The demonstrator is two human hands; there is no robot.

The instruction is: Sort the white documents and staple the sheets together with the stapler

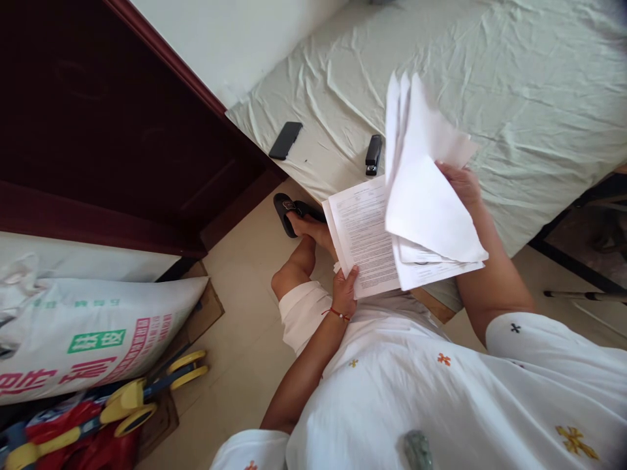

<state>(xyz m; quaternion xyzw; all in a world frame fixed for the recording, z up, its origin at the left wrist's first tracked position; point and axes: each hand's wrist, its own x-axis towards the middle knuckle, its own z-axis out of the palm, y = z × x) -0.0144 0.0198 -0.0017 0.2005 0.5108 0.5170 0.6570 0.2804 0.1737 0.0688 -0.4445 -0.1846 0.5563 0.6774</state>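
The left hand (344, 292) grips the bottom edge of a stack of printed papers (365, 235), thumb on the top page. The right hand (460, 183) holds several loose sheets (426, 196) lifted and fanned upward from the same stack, fingers closed around them. The papers are held in the air above the person's lap, at the edge of a bed (514, 85) covered with a wrinkled pale sheet. On the bed, just beyond the papers, lies a black stapler (373, 155); a dark phone (285, 140) lies further left, well apart. A printed sack (93, 333) rests on the floor to the left.
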